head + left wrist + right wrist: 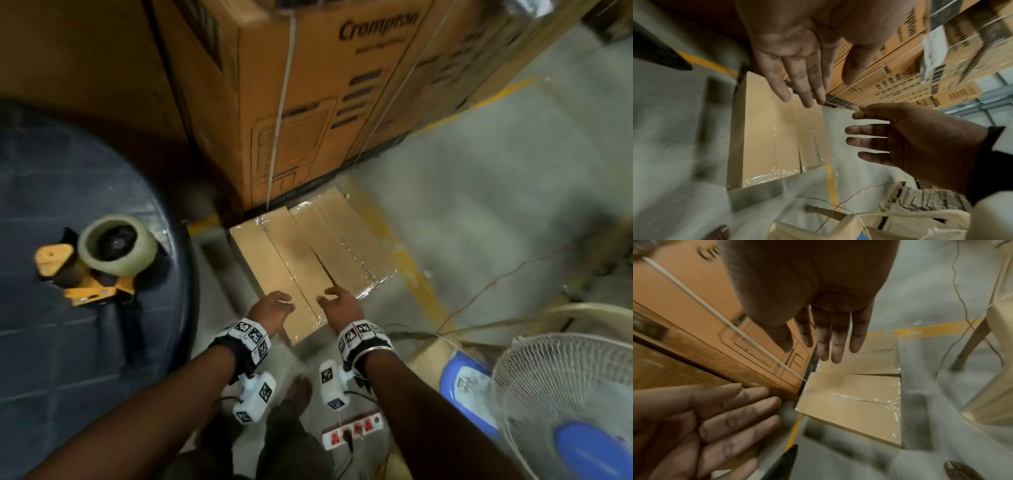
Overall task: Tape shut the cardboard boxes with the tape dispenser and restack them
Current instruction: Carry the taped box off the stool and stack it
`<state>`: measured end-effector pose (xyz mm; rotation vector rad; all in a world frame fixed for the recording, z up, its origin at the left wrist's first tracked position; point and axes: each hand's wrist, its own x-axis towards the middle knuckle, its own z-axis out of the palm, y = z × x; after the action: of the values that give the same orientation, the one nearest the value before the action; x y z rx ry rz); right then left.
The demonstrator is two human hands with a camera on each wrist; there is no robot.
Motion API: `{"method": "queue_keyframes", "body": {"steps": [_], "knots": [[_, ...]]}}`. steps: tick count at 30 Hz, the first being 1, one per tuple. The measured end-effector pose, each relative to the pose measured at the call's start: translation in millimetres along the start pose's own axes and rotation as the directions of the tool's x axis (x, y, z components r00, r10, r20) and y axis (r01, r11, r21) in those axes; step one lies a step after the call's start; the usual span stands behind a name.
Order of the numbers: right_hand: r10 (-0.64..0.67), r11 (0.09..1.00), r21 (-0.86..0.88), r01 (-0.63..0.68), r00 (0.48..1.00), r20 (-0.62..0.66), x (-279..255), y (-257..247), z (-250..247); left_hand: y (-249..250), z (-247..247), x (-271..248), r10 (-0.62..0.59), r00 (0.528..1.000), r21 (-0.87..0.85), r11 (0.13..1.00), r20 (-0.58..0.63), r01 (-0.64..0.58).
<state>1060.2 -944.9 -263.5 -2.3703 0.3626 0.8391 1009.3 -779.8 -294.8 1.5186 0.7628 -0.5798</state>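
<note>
While both hands hover spread, gripping nothing, over flat box (310, 255) on floor: seams taped (glossy film visible); tape dispenser (99, 258) parked on surface (68, 342); restacking left.

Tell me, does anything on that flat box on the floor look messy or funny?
Yes. The clear tape on the flat cardboard box looks crinkled and bunched along the box's end edges, not smooth. A dark seam between the flaps shows. Both hands, left hand and right hand, hover open above it.
</note>
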Motion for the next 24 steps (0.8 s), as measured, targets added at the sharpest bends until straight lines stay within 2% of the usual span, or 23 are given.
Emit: {"method": "queue_keyframes", "body": {"steps": [6,13,16,20,24], "knots": [[-0.135,0.991,-0.012,0.135,0.987,-0.090,-77,-48,-4,18,-54,-59,0.137,0.990,-0.054,0.989,-0.030,-0.138],[-0.340,0.940,-0.036,0.339,0.938,-0.072,-139,-107,29,21,-116,-124,0.292,0.937,-0.191,0.925,-0.192,-0.327],[-0.421,0.907,-0.041,0.420,0.907,-0.027,-160,-129,43,12,-142,-149,0.304,0.903,-0.237,0.894,-0.303,-0.381],[-0.527,0.846,-0.049,0.531,0.846,0.076,-185,-152,65,-11,-172,-190,0.300,0.850,-0.213,0.882,-0.434,-0.420],[-0.626,0.763,-0.050,0.644,0.757,0.187,-216,-167,95,-57,-199,-230,0.191,0.797,-0.232,0.895,-0.573,-0.382]]}}
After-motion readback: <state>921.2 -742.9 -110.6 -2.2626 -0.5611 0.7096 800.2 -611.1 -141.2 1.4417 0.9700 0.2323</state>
